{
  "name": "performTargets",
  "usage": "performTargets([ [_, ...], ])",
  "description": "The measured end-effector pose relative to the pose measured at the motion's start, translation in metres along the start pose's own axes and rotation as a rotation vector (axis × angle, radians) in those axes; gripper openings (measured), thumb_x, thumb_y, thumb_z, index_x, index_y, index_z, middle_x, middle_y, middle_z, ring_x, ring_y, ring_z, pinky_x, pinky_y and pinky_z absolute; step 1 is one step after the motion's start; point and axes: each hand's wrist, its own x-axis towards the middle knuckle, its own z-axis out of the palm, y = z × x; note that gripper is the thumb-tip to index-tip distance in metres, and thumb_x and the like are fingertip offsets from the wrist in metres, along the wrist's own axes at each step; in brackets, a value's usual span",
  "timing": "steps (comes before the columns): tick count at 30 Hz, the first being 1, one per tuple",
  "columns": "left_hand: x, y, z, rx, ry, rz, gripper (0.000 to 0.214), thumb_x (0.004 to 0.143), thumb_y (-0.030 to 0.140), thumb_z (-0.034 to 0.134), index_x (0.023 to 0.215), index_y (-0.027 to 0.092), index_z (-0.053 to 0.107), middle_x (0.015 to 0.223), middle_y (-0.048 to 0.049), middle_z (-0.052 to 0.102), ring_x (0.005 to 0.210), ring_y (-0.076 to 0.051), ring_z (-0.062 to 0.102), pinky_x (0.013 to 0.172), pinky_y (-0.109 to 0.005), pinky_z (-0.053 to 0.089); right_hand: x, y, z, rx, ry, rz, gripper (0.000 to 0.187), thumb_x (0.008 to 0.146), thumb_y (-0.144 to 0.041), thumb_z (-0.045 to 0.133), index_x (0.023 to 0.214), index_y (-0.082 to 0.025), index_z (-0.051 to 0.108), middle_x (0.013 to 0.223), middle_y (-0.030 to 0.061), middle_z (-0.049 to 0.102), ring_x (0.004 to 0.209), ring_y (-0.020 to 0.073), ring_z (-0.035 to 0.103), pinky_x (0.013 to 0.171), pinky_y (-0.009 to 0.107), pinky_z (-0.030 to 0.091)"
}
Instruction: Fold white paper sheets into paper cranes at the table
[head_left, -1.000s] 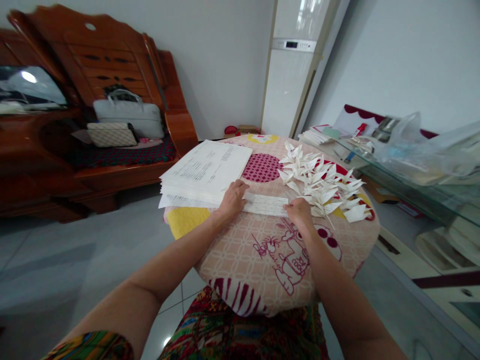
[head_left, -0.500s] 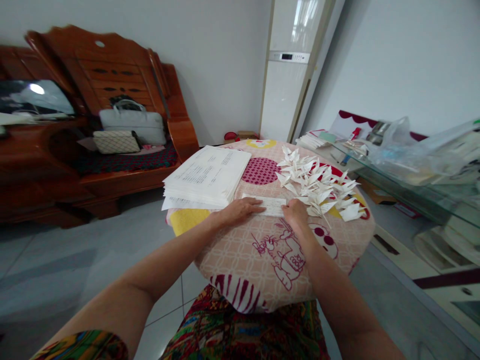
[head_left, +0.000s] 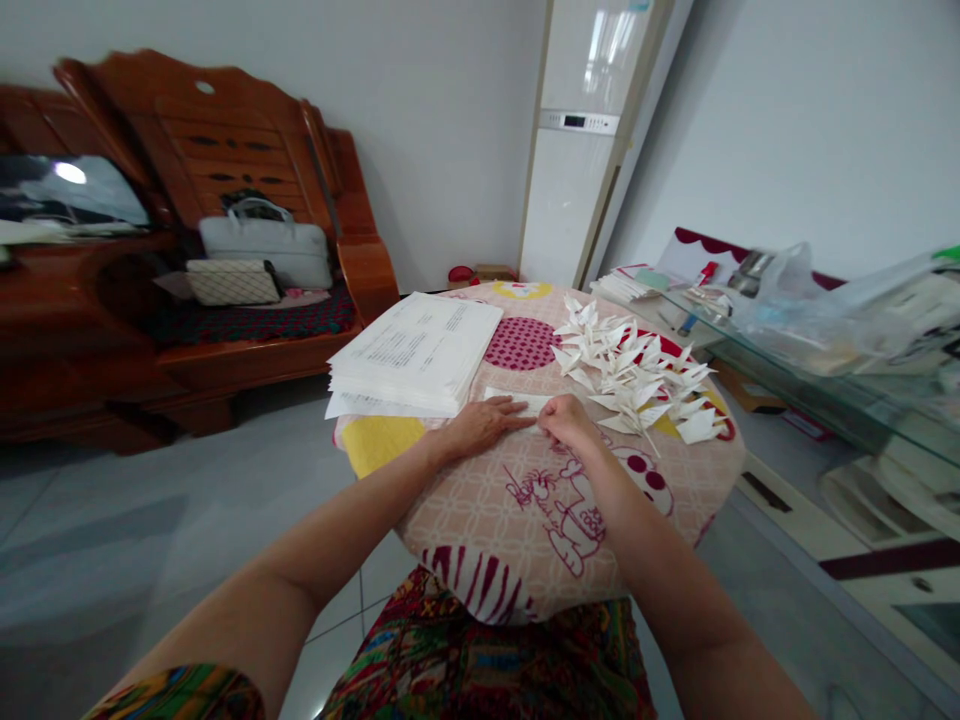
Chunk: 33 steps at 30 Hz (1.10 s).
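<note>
A narrow folded sheet of paper [head_left: 531, 406] lies on the cloth-covered round table, partly hidden under both hands. My left hand [head_left: 480, 426] rests on its left part with the fingers stretched out flat. Curled in beside those fingertips, my right hand [head_left: 568, 421] has its fingers closed at the paper's near edge; its fingertips are partly hidden. To the left is a thick stack of printed sheets [head_left: 420, 345]. Right of the hands lies a heap of white folded paper cranes [head_left: 637, 375].
The patterned tablecloth [head_left: 480, 520] hangs over the table's edge above my lap. A glass-topped cabinet [head_left: 787, 385] with plastic bags stands on the right. A wooden chair [head_left: 247, 130] holding bags is at the left, and a tall white air conditioner [head_left: 570, 190] stands behind.
My right hand has slid left along the folded paper, from its right end to beside my left fingertips. My left hand stays nearly in place, its fingers reaching slightly further along the paper.
</note>
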Motion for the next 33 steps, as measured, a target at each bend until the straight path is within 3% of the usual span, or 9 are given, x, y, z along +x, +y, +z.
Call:
performTargets([
  [4, 0.000, 0.002, -0.001, -0.042, 0.014, -0.025, 0.061, 0.096, 0.009, 0.041, 0.148, 0.039, 0.047, 0.155, 0.0005, 0.048, 0.141, -0.023, 0.046, 0.110, -0.037, 0.046, -0.002, 0.001, 0.000, 0.000, -0.013, 0.024, 0.007, 0.072, -0.010, 0.063, 0.070, -0.014, 0.069, 0.054, 0.0014, 0.064, 0.040, 0.0107, 0.054, 0.048, 0.021, 0.042],
  [11, 0.001, -0.001, 0.003, -0.099, 0.037, -0.038, 0.057, 0.095, 0.010, 0.044, 0.144, 0.038, 0.052, 0.154, 0.0002, 0.049, 0.141, -0.022, 0.047, 0.113, -0.037, 0.043, -0.008, -0.014, -0.001, -0.223, 0.021, -0.021, 0.008, 0.070, -0.014, 0.068, 0.074, -0.015, 0.075, 0.063, 0.0064, 0.071, 0.059, 0.0163, 0.066, 0.058, 0.024, 0.045],
  [16, 0.001, 0.001, 0.001, -0.116, 0.034, -0.053, 0.054, 0.097, 0.011, 0.044, 0.144, 0.036, 0.053, 0.154, -0.0006, 0.049, 0.142, -0.022, 0.045, 0.112, -0.037, 0.043, -0.012, 0.005, -0.016, -0.332, 0.069, -0.043, 0.010, 0.071, -0.013, 0.067, 0.075, -0.012, 0.077, 0.071, 0.0095, 0.074, 0.066, 0.0183, 0.068, 0.061, 0.024, 0.045],
  [20, 0.000, 0.003, -0.003, -0.109, 0.011, -0.059, 0.054, 0.098, 0.012, 0.041, 0.146, 0.035, 0.051, 0.156, -0.0007, 0.047, 0.143, -0.022, 0.045, 0.112, -0.038, 0.043, -0.018, 0.022, -0.034, -0.385, 0.063, 0.002, 0.011, 0.073, -0.013, 0.067, 0.077, -0.011, 0.076, 0.065, 0.0087, 0.072, 0.064, 0.0181, 0.068, 0.059, 0.024, 0.044],
  [24, 0.000, 0.002, -0.003, -0.114, 0.004, -0.056, 0.055, 0.098, 0.011, 0.041, 0.146, 0.034, 0.050, 0.156, -0.0015, 0.046, 0.143, -0.022, 0.044, 0.115, -0.039, 0.040, -0.024, 0.019, -0.040, -0.497, 0.183, 0.049, 0.013, 0.075, -0.009, 0.064, 0.080, -0.011, 0.076, 0.080, 0.0144, 0.076, 0.077, 0.0220, 0.071, 0.063, 0.025, 0.044],
  [26, 0.001, 0.002, -0.003, -0.125, 0.003, -0.059, 0.056, 0.096, 0.010, 0.043, 0.145, 0.034, 0.052, 0.156, -0.0017, 0.046, 0.143, -0.022, 0.044, 0.117, -0.039, 0.039, -0.023, 0.012, -0.034, -0.466, 0.244, 0.001, 0.015, 0.076, -0.007, 0.062, 0.079, -0.012, 0.076, 0.085, 0.0143, 0.076, 0.081, 0.0219, 0.071, 0.066, 0.025, 0.045],
  [29, 0.004, 0.004, -0.004, -0.157, 0.019, -0.095, 0.053, 0.095, 0.011, 0.044, 0.141, 0.034, 0.057, 0.152, -0.0017, 0.051, 0.141, -0.022, 0.048, 0.116, -0.038, 0.040, -0.016, 0.005, -0.020, -0.249, 0.187, -0.164, 0.014, 0.080, -0.013, 0.061, 0.077, -0.014, 0.075, 0.075, 0.0067, 0.075, 0.072, 0.0162, 0.069, 0.065, 0.022, 0.045],
  [33, 0.012, 0.014, -0.004, -0.203, 0.076, -0.237, 0.041, 0.097, 0.022, 0.046, 0.133, 0.028, 0.065, 0.145, -0.0063, 0.059, 0.131, -0.025, 0.058, 0.109, -0.041, 0.047, -0.005, 0.009, -0.006, -0.145, 0.130, -0.153, 0.004, 0.074, -0.015, 0.070, 0.075, -0.015, 0.074, 0.067, 0.0021, 0.072, 0.063, 0.0132, 0.064, 0.059, 0.021, 0.042],
])
